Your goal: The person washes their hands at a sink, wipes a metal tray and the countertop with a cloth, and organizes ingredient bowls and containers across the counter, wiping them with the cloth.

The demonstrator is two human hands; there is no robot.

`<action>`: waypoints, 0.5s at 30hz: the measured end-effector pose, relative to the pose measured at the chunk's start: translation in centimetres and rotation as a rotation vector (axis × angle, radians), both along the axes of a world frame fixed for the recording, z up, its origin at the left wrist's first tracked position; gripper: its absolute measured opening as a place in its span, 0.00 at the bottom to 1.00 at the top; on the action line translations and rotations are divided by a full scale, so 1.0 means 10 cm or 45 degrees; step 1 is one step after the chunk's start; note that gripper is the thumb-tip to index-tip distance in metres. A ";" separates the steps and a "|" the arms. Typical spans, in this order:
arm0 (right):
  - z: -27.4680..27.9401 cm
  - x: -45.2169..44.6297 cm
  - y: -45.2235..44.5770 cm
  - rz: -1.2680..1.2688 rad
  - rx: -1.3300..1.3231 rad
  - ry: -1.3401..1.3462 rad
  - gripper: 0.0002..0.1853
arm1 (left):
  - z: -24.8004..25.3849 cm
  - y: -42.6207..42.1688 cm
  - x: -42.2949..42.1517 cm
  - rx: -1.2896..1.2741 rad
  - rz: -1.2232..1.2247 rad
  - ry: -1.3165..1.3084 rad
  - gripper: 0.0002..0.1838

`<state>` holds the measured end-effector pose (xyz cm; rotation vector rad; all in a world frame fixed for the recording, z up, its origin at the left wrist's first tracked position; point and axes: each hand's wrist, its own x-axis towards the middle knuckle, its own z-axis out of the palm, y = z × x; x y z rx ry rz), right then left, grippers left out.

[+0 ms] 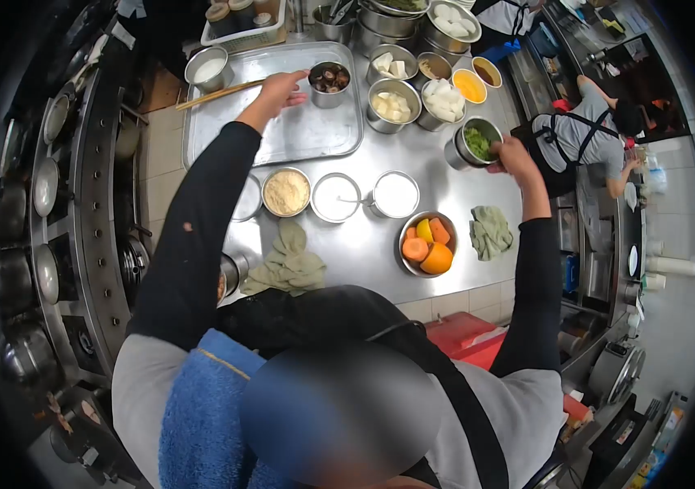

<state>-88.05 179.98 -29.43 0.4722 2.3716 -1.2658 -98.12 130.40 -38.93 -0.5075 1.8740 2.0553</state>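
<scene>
My left hand (279, 94) is closed around the wooden chopsticks (219, 94), whose long ends stick out to the left over a metal tray (282, 143). Its fingertips come close to the rim of a steel container of dark mushroom pieces (330, 78); whether they touch it I cannot tell. On the right, my right hand (514, 156) grips the rim of a steel container (478, 134) with chopped greens (476, 145) inside. Another steel container (455, 153) shows right beside or under it. A folded green cloth (491, 233) lies below this hand.
Nearer me stand a bowl of orange and yellow vegetable pieces (433, 248), a bowl of tan crumbs (286, 191) and white-filled containers (395, 194). Several containers of white pieces (390, 107) crowd the back. A co-worker (584, 134) stands at right; stoves (99, 220) line the left.
</scene>
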 end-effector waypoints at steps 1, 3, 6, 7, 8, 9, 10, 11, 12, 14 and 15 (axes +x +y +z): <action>-0.21 0.02 0.09 -0.097 -0.090 0.007 0.15 | 0.02 0.13 -0.02 -0.069 0.042 -0.007 0.30; -0.66 0.07 0.31 -0.255 -0.303 0.028 0.15 | -0.06 0.33 -0.11 -0.134 0.053 -0.016 0.22; -0.91 0.13 0.19 -0.430 -0.517 0.070 0.23 | -0.21 0.32 -0.28 -0.273 0.076 0.051 0.11; -0.78 0.20 0.08 -0.505 -0.485 0.100 0.25 | -0.10 0.30 -0.21 -0.279 0.111 0.113 0.10; -0.66 0.27 0.00 -0.575 -0.453 0.125 0.26 | 0.01 0.25 -0.15 -0.287 0.150 0.173 0.09; -0.60 0.35 -0.04 -0.611 -0.359 0.255 0.27 | 0.11 0.17 -0.14 -0.259 0.112 0.184 0.08; -0.70 0.39 0.02 -0.598 -0.224 0.460 0.26 | 0.35 0.11 -0.02 -0.225 0.004 0.224 0.09; -0.82 0.40 0.12 -0.579 -0.084 0.667 0.26 | 0.59 0.12 0.07 -0.260 -0.103 0.218 0.09; -0.91 0.42 0.16 -0.552 0.058 0.873 0.25 | 0.79 0.14 0.16 -0.292 -0.204 0.209 0.09; -0.50 0.56 -0.18 -0.427 -0.252 0.739 0.24 | 1.00 0.35 0.33 -0.247 -0.374 0.230 0.11; -0.34 0.58 -0.37 -0.293 -0.442 0.653 0.24 | 1.07 0.53 0.42 -0.238 -0.460 0.237 0.11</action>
